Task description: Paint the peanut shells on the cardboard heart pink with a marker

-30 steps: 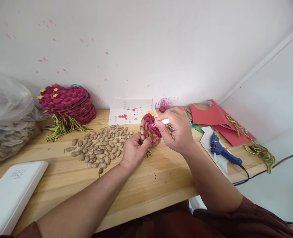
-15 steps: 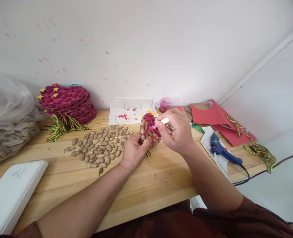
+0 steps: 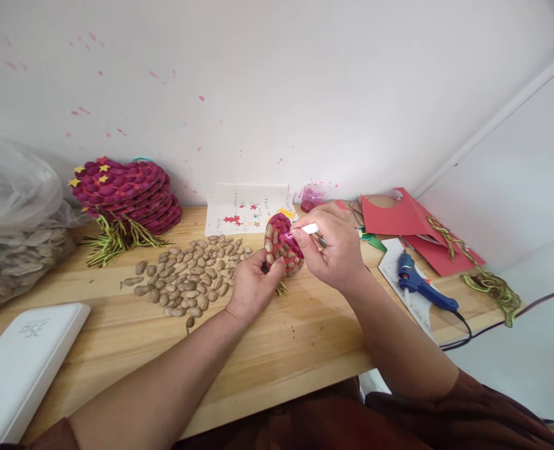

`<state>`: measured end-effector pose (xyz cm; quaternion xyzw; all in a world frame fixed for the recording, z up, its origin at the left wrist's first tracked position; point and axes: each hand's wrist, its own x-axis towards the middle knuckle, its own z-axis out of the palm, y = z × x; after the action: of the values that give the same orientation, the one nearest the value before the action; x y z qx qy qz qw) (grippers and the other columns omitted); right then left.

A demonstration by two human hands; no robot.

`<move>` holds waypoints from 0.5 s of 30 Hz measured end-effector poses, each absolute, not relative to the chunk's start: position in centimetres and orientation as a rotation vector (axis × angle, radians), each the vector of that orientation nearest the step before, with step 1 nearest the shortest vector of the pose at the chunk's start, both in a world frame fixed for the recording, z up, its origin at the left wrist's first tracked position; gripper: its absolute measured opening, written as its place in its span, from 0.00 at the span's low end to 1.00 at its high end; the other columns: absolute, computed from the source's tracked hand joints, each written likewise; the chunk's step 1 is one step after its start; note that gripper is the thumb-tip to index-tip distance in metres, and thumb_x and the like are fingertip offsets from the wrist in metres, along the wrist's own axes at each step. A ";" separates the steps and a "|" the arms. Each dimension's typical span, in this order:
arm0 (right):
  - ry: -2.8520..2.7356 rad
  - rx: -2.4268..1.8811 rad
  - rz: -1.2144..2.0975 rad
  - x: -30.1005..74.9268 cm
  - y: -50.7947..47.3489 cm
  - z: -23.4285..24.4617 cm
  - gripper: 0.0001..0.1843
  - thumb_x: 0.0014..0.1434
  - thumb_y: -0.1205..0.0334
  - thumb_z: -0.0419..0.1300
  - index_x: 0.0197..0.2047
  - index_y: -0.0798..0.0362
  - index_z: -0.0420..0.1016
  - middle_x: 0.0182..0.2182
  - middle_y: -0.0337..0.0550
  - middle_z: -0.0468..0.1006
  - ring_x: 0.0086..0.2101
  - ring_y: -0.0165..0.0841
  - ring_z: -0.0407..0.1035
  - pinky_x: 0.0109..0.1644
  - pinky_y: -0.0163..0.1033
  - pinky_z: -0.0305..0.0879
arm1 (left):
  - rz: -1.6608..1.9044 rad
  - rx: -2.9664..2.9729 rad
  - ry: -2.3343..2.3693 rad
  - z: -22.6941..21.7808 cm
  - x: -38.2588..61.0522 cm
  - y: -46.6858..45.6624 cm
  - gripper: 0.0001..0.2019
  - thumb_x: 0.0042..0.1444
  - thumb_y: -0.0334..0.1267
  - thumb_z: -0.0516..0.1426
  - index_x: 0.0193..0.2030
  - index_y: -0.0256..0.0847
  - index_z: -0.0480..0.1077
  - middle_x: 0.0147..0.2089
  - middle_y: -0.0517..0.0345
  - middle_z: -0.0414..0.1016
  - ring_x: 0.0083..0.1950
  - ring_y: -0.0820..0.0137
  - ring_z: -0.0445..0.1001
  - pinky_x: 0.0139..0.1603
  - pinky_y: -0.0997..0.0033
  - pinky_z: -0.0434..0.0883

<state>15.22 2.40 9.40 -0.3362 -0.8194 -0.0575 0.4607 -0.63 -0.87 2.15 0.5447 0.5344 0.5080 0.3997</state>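
My left hand (image 3: pixel 254 280) pinches the lower left edge of a red craft piece covered in peanuts (image 3: pixel 280 222), tilted up off the table. Its upper and right-hand peanuts are magenta; those on the left and bottom are bare brown. Green strands hang below it. My right hand (image 3: pixel 331 250) is closed on a paintbrush (image 3: pixel 310 229) with a white handle, its wet pink tip against the peanuts at the middle of the piece. Left of my left hand, loose peanuts (image 3: pixel 192 275) lie spread on the wooden table (image 3: pixel 277 369).
A stack of finished magenta peanut pieces (image 3: pixel 131 187) stands at the back left, beside a bag of peanuts (image 3: pixel 14 262). A white power bank (image 3: pixel 33 362) lies in front. A cup of pink paint (image 3: pixel 311 197) is at the wall. Right lie red paper (image 3: pixel 384 215) and a blue glue gun (image 3: pixel 424 290).
The brush and right hand have shifted very slightly left across the peanut piece. My left hand keeps its hold, and the view has barely moved.
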 end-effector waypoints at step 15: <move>-2.004 -0.830 -0.110 15.4 2.5 9.4 0.05 0.67 0.62 0.60 0.37 0.48 0.74 0.32 0.39 0.82 0.36 0.36 0.72 0.45 0.46 0.63 | 1.293 1.353 1.327 1.8 -0.6 -0.7 0.12 0.54 0.46 0.59 0.27 0.40 0.70 0.24 0.63 0.67 0.26 0.72 0.62 0.30 0.72 0.61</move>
<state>15.41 2.48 9.37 -0.3379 -0.8164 -0.0450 0.4662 -0.60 -0.71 1.79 0.5375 0.5274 0.5137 0.4112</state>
